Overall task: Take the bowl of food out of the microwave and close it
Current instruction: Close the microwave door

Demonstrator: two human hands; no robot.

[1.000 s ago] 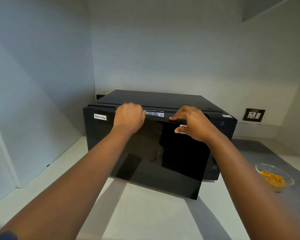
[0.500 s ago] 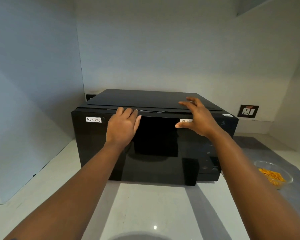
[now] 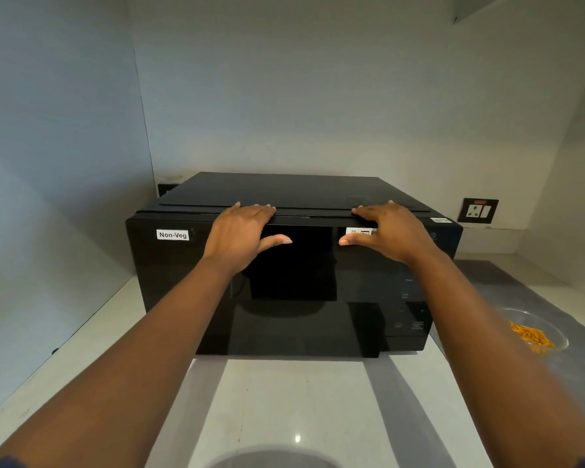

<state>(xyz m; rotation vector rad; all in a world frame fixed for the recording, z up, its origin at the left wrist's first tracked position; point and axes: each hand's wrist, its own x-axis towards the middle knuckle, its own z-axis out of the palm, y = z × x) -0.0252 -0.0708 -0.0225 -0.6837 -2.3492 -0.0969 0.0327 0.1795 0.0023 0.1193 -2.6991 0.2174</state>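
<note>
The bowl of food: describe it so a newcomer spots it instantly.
Start at the black microwave on the white counter. Look right of it, past the right forearm. The clear glass bowl holds orange food, the only dish there.

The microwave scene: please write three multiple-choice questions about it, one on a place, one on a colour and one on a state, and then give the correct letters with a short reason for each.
1. Where does the bowl of food stand?
A. on the counter, right of the microwave
B. on top of the microwave
C. in the left hand

2. What colour is the microwave?
A. white
B. black
C. red

3. How is the microwave door?
A. wide open
B. removed
C. closed

Answers:
1 A: the clear bowl with orange food rests on the counter beside the microwave's right side.
2 B: body and door are glossy black, with a white "Non-Veg" label.
3 C: the door lies flush with the front, while the left hand and the right hand press flat on its top edge.
</note>
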